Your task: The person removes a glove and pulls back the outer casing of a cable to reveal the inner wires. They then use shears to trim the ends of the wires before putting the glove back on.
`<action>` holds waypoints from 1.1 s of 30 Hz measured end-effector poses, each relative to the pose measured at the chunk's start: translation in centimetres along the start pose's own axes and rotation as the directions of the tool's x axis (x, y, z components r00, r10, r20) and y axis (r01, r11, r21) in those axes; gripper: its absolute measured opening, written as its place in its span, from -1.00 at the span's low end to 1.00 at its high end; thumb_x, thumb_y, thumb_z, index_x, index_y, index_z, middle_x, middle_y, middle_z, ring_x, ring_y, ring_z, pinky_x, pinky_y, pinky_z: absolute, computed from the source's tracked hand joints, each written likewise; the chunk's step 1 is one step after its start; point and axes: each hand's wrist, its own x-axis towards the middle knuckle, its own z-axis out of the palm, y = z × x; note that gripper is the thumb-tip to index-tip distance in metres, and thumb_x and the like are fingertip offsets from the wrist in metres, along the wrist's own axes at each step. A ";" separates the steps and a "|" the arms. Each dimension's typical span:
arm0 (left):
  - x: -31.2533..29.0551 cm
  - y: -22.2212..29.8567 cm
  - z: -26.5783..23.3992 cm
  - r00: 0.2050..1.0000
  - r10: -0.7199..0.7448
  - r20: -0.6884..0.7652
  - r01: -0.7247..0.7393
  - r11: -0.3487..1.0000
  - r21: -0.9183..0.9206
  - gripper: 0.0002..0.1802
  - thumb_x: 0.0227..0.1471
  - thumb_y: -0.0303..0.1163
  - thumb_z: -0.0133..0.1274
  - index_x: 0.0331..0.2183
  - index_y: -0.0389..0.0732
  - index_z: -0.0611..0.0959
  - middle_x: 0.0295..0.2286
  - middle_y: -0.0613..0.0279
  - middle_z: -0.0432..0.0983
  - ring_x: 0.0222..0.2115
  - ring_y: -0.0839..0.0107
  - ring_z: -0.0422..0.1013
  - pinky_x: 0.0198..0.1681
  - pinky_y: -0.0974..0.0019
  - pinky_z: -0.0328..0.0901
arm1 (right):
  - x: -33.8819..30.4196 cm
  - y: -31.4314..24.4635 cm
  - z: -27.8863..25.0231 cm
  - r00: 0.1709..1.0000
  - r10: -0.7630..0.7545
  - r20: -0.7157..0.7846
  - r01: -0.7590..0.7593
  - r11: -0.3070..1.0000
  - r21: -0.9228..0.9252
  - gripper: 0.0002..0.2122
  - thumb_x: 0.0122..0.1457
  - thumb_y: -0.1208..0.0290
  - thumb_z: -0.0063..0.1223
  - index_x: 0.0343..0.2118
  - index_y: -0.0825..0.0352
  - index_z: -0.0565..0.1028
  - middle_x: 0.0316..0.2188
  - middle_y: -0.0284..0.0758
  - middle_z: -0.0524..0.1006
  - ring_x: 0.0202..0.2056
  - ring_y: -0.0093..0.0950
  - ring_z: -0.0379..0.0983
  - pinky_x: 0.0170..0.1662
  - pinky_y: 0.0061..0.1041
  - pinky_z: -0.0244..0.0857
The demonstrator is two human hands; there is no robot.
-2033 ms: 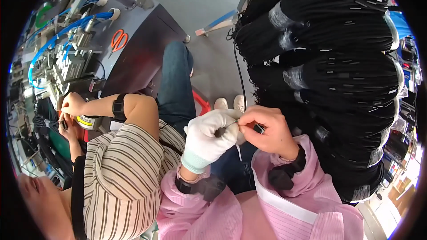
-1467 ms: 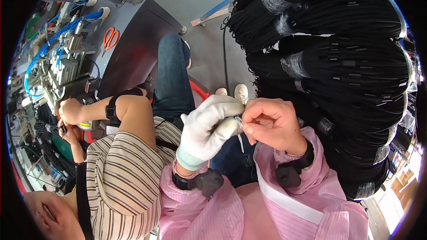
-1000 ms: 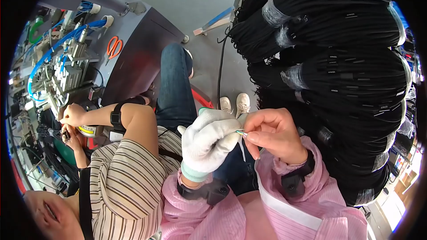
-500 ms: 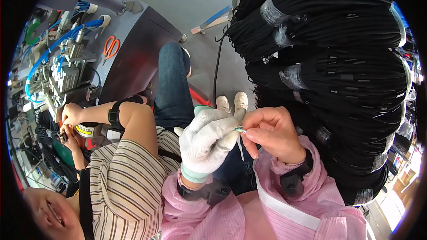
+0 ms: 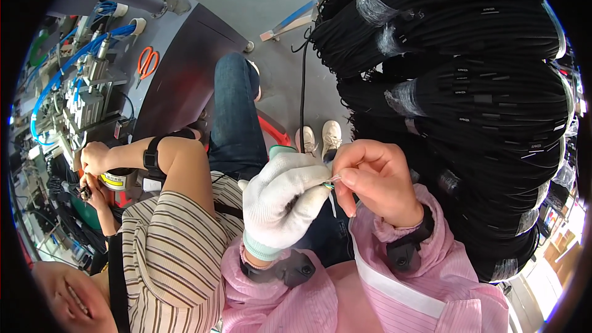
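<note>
My left hand [image 5: 285, 200], in a white knit glove with a mint cuff, is closed on a small bundle of thin wires [image 5: 331, 185]. Their green and pale ends poke out between the gloved fingertips. Bare, my right hand [image 5: 381, 184] pinches the pale strands between thumb and forefinger, right against the glove. A black cable [image 5: 303, 98] reaches down from the far side to the gloved hand; whether it joins the wires is hidden by the glove.
Thick bundles of black cables [image 5: 481, 92], wrapped in clear film, fill the right side. On the left, a person in a striped shirt [image 5: 179, 234] works at a bench with metal fixtures [image 5: 92, 105], blue tubes and orange-handled scissors [image 5: 147, 63]. A red stool part [image 5: 273, 131] stands beyond.
My right fingertips have shifted slightly up and now pinch pale strands, while the green wire sits nearer the glove. The whole view has moved slightly.
</note>
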 end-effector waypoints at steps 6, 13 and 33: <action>-0.1 0.3 -0.1 0.998 -0.062 0.022 0.064 0.992 -0.113 -0.86 -0.20 -0.54 0.14 -0.45 -0.30 0.56 -0.49 0.16 0.45 -0.57 0.40 0.36 -0.55 0.46 0.25 | -0.4 -0.4 0.6 0.997 -0.063 0.033 0.066 0.993 -0.093 -0.96 0.06 0.66 -0.08 -0.42 0.49 0.41 -0.61 -0.34 0.42 -0.65 -0.63 0.36 -0.59 -0.70 0.21; 0.0 0.4 0.1 0.999 -0.044 0.008 0.044 0.993 -0.111 -0.85 -0.18 -0.57 0.10 -0.42 -0.33 0.54 -0.49 0.14 0.45 -0.58 0.46 0.36 -0.58 0.48 0.22 | -0.6 -0.4 0.7 0.995 -0.094 0.008 0.095 0.984 -0.149 -0.94 0.02 0.73 -0.07 -0.43 0.49 0.40 -0.56 -0.37 0.41 -0.62 -0.67 0.37 -0.57 -0.73 0.23; -0.9 1.3 2.2 0.913 -0.408 -0.020 0.276 0.651 -0.707 -0.87 -0.01 -0.48 -0.02 -0.43 -0.35 0.42 -0.51 0.16 0.35 -0.70 0.64 0.23 -0.72 0.59 0.11 | -0.7 0.2 1.3 0.953 -0.304 -0.007 0.281 0.890 -0.359 -0.97 0.00 0.70 -0.05 -0.46 0.52 0.42 -0.56 -0.29 0.40 -0.66 -0.68 0.29 -0.64 -0.73 0.13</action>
